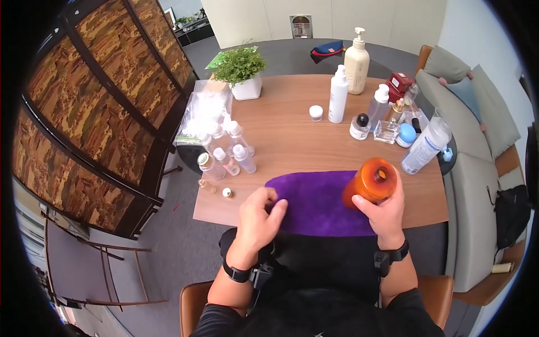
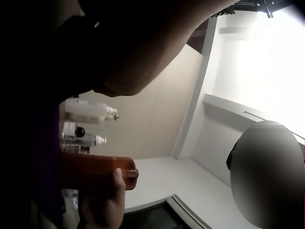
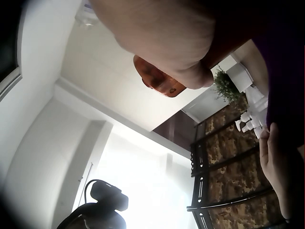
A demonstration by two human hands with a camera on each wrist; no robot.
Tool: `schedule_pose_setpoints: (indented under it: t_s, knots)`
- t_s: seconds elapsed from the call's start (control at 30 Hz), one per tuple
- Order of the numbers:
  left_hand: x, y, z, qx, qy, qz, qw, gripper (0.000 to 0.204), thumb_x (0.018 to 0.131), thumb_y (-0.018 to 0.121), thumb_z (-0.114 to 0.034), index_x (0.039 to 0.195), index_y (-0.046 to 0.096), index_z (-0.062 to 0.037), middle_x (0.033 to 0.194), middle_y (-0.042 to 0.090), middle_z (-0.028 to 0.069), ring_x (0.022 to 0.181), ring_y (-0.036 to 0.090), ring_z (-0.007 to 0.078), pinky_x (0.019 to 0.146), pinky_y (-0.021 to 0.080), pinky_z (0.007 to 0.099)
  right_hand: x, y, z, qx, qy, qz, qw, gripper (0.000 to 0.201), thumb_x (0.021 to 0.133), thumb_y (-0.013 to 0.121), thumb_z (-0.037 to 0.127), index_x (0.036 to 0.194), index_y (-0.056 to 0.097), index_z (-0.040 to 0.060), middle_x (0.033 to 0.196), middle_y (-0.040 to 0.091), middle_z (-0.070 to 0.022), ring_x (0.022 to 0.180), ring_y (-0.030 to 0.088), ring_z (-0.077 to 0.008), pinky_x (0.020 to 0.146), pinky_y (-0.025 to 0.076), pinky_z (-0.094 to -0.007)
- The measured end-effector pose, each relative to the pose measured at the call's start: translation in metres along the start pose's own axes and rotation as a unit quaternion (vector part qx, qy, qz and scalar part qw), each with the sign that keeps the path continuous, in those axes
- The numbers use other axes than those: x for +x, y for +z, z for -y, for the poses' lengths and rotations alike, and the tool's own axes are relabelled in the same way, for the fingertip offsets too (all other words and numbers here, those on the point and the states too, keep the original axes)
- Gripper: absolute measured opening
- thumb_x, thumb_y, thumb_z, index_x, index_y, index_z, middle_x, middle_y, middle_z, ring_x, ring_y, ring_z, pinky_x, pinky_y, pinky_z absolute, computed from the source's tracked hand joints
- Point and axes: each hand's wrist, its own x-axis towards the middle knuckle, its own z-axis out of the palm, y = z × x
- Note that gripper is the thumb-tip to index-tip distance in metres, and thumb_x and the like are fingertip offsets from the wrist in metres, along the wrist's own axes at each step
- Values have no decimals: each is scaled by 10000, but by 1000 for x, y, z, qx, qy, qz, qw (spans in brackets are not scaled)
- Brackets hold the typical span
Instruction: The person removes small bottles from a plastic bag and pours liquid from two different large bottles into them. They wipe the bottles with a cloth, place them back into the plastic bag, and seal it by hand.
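My right hand [image 1: 387,210] holds an orange translucent bottle [image 1: 375,178] by its side, with the thumb across the front. The bottle's narrow neck faces up toward the head camera, and its lower part overlaps the right end of a purple cloth [image 1: 314,202]. In the left wrist view the same bottle [image 2: 97,171] stands roughly in line with the other bottles. My left hand [image 1: 260,218] is at the cloth's left edge, its thumb reaching over the purple and its fingers loosely bent with nothing visible in them. Part of those fingers is hidden from the head camera.
Several clear small bottles [image 1: 245,159] stand at left, beside a loose cap [image 1: 227,192] and a plastic bag [image 1: 205,109]. A potted plant [image 1: 240,67] is behind them. Right hold a white bottle [image 1: 338,98], a pump bottle [image 1: 356,64], a perfume bottle [image 1: 386,132] and a tilted clear bottle [image 1: 426,147].
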Motion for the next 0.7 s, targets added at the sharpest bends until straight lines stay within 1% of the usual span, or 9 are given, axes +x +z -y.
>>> schedule_pose_setpoints:
  t_s: [0.03,0.13,0.17,0.2,0.27,0.37,0.47,0.53,0.7]
  knots:
    - [1,16,12,-4,133,-35,991,224,883,849,-121,983,684,-8,1078,762,213,978,747,380,870,598,430,-4,-4,1,13,-14,-25,1000,835,788,922,-11,1503,491,-1,1377,647,-119,1278,654,-214,1131,530,-391]
    - [5,53,-21,41,288,57,955,305,858,866,-131,1081,677,-44,1382,707,213,1358,627,449,1122,501,544,-16,-17,9,45,-36,-62,996,872,783,879,-84,1537,451,0,1419,613,-148,1305,648,-241,1139,540,-423]
    - [2,70,-28,67,283,125,949,428,874,874,-174,1215,663,-23,1497,644,225,1458,558,448,1196,439,577,-20,-21,16,51,-37,-93,994,873,782,866,-98,1542,447,0,1429,604,-150,1309,645,-246,1137,546,-426]
    - [-7,91,-31,108,252,178,945,611,929,844,-316,1400,627,8,1617,536,236,1536,473,439,1234,392,607,-24,-26,20,57,-39,-123,990,875,782,852,-112,1547,443,0,1439,595,-152,1313,643,-250,1134,552,-429]
    - [-15,108,-41,217,285,158,920,776,978,765,-468,1550,554,14,1703,436,229,1589,395,435,1245,361,640,-29,-41,21,33,-47,-132,990,877,781,836,-128,1553,441,2,1439,593,-148,1313,644,-256,1123,564,-428]
    - [-12,106,-40,219,264,192,919,824,998,706,-538,1606,519,-15,1722,416,217,1609,359,431,1257,337,645,-34,-50,27,10,-52,-139,989,877,781,841,-119,1552,442,5,1435,593,-146,1300,650,-254,1119,565,-419]
    - [-12,96,-26,254,257,181,915,789,1006,706,-514,1611,524,-41,1726,416,209,1616,349,422,1272,317,638,-33,-49,27,11,-33,-129,991,881,783,861,-87,1552,441,6,1438,594,-140,1318,635,-252,1138,549,-422]
    - [-6,74,-12,286,232,169,914,723,1013,712,-465,1617,539,-108,1731,415,202,1622,339,428,1279,301,648,-32,-48,27,9,-39,-120,992,885,781,871,-75,1550,442,5,1451,593,-143,1332,622,-251,1150,537,-422]
    - [1,28,15,329,153,137,922,701,1021,711,-451,1623,540,-137,1741,375,240,1623,323,461,1265,308,665,-38,-51,29,6,-39,-111,993,911,756,909,-36,1541,447,3,1498,586,-159,1363,592,-248,1169,509,-414]
